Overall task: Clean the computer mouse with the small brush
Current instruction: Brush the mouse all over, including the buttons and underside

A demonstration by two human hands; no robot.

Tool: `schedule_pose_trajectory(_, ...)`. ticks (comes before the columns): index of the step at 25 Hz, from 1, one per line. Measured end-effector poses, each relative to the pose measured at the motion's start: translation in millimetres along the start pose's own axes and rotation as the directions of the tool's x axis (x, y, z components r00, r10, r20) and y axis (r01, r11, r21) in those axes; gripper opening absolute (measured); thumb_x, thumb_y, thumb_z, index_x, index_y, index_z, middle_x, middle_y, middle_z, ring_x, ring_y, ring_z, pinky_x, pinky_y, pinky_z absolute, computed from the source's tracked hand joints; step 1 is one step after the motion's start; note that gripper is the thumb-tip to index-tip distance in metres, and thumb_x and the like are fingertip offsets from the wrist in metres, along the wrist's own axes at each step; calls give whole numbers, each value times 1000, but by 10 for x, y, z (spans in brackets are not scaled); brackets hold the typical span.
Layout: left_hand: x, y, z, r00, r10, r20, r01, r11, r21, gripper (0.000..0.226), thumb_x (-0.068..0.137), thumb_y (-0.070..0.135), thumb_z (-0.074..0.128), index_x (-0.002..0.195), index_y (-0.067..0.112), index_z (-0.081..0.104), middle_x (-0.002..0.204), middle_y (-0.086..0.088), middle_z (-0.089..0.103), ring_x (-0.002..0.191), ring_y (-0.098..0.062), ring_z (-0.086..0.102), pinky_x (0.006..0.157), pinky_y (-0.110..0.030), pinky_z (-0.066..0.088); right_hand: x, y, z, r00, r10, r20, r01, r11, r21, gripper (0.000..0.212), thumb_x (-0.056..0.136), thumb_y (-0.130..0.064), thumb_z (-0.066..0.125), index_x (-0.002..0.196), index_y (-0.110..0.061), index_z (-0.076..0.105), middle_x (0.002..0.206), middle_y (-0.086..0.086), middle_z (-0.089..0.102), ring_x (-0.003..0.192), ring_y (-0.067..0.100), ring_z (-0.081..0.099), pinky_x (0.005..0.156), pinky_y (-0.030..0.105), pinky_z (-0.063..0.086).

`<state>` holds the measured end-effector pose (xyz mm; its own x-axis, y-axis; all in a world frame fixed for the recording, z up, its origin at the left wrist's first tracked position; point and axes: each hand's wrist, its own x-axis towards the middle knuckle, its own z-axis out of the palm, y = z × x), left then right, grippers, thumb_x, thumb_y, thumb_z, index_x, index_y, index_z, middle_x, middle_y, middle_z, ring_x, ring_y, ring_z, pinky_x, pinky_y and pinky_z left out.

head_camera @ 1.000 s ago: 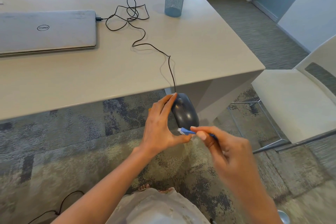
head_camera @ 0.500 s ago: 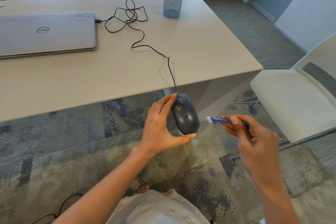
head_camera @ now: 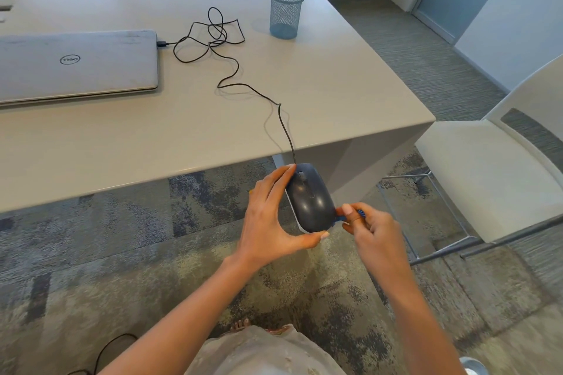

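A dark grey wired computer mouse (head_camera: 310,201) hangs in the air just off the table's front edge, top side towards me, scroll wheel at the far end. My left hand (head_camera: 271,216) grips it, fingers along its left side and thumb under its near end. My right hand (head_camera: 373,230) pinches a small blue brush (head_camera: 359,215). The brush head touches the mouse's lower right side and is mostly hidden behind my thumb and the mouse. The mouse's black cable (head_camera: 231,76) runs up over the table edge.
The cable loops across the pale table (head_camera: 335,85) to a closed silver laptop (head_camera: 76,64) at the left. A blue mesh pen cup (head_camera: 285,13) stands at the back. A white chair (head_camera: 487,173) sits to the right, close to my right hand. Patterned carpet lies below.
My right hand swung the brush away to the right of the mouse, then came back in against its lower right side. The left hand kept the mouse nearly still.
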<state>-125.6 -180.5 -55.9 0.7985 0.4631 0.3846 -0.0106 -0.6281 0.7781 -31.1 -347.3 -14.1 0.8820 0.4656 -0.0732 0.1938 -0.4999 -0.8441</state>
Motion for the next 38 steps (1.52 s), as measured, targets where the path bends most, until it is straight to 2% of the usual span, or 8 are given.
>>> schedule_pose_trajectory(5, -5, -26, 6, 999, -11, 38, 10, 1000, 23, 117, 57, 49, 93, 152, 14, 33, 151, 4, 37, 139, -11, 34, 114, -34, 30, 27, 11, 66, 994, 53, 98, -68, 986, 153, 24, 100, -26, 57, 84, -33, 74, 88, -5, 79, 91, 14, 75, 90, 47, 58)
schedule_pose_trajectory(12, 33, -42, -32, 978, -25, 206, -26, 970, 241, 125, 60, 68, 79, 157, 17, 18, 148, -3, 36, 134, -18, 36, 107, -35, 29, -22, -12, 65, 991, 82, 106, -104, 970, 222, 23, 100, -19, 58, 92, -30, 76, 90, -7, 79, 93, 8, 74, 90, 32, 58)
schedule_pose_trajectory(16, 44, -61, -47, 959, -59, 279, -38, 942, 332, 130, 61, 72, 75, 158, 18, 9, 146, -5, 36, 131, -22, 37, 106, -41, 35, -80, -65, 71, 996, 45, 71, -52, 994, 98, 20, 99, -23, 59, 103, -19, 77, 93, -8, 78, 94, 9, 72, 91, 36, 57)
schedule_pose_trajectory(21, 41, -21, -9, 952, -114, 283, 35, 962, 270, 133, 59, 73, 70, 157, 31, -10, 137, -3, 41, 120, -21, 43, 97, -38, 40, -209, -195, 103, 989, -146, 17, 147, 983, -110, 20, 99, -21, 60, 112, -17, 75, 98, -12, 73, 83, -1, 65, 74, 10, 49)
schedule_pose_trajectory(25, 24, -7, 38, 949, -142, 282, 112, 987, 119, 134, 60, 63, 79, 156, 39, -11, 134, 0, 37, 117, -18, 44, 89, -29, 42, -263, -227, 142, 977, -213, 27, 214, 962, -170, 22, 99, -18, 59, 115, -13, 74, 104, -7, 72, 91, 4, 66, 78, 5, 46)
schedule_pose_trajectory(31, 50, -7, 36, 942, -165, 292, 144, 985, 94, 136, 57, 68, 83, 156, 38, -4, 139, 2, 35, 119, -16, 47, 91, -28, 42, -228, -218, 91, 994, -108, 1, 108, 994, 15, 19, 99, -24, 59, 109, -20, 74, 102, -8, 74, 94, 7, 71, 87, 32, 59)
schedule_pose_trajectory(35, 38, 11, 35, 916, -237, 322, 230, 971, 60, 135, 54, 72, 83, 156, 39, 1, 145, 1, 36, 125, -14, 43, 96, -26, 36, -130, -337, -172, 999, -49, 15, 42, 946, 320, 20, 93, -35, 58, 103, -28, 73, 101, -4, 78, 96, 9, 75, 83, 25, 60)
schedule_pose_trajectory(38, 45, 18, 43, 905, -297, 306, 317, 948, -19, 133, 52, 69, 85, 155, 40, 6, 150, 3, 31, 125, -4, 33, 99, -26, 32, -112, -423, -306, 993, -78, 93, 33, 913, 407, 23, 90, -36, 57, 99, -25, 75, 100, -8, 79, 97, 10, 75, 78, 21, 60)
